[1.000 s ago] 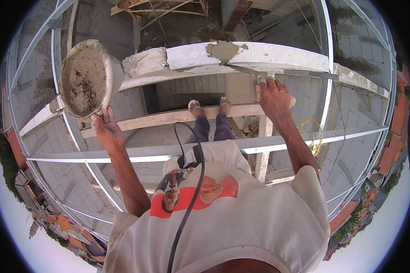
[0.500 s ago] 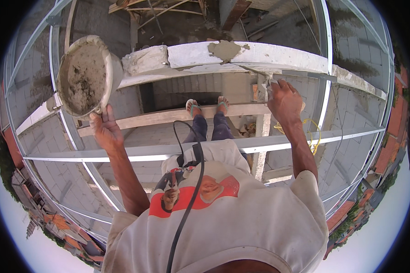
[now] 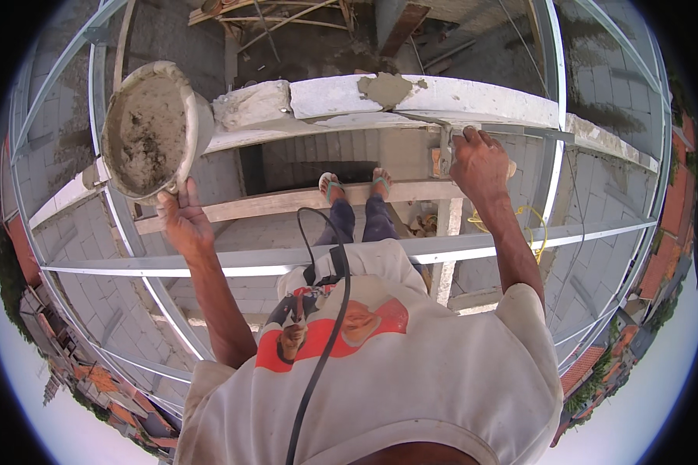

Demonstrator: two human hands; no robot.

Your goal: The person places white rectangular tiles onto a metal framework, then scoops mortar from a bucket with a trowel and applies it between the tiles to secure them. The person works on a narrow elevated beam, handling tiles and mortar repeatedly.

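My left hand point(image 3: 185, 221) is closed at the lower edge of a pale bucket point(image 3: 198, 128) beside the wall top. Grey wet mortar point(image 3: 147, 132) lies inside it, and the bucket leans so that its mouth shows. My right hand point(image 3: 481, 167) is wrapped round a trowel point(image 3: 423, 118); its thin blade lies against the near edge of the white block wall point(image 3: 488, 94), and the handle end shows beside my palm. A patch of mortar point(image 3: 388, 89) sits on top of the wall, left of the trowel.
Metal frame bars point(image 3: 457, 246) cross in front of my waist and rise at both sides. My feet in flip-flops stand on a wooden plank point(image 3: 271, 203) above a drop. A yellow cord point(image 3: 537, 232) hangs at the right. Bamboo poles point(image 3: 287, 15) lie far below, beyond the wall.
My right hand has moved slightly left along the wall edge with the trowel, its knuckles turning. The left hand keeps its hold on the bucket. The whole view has shifted a little.
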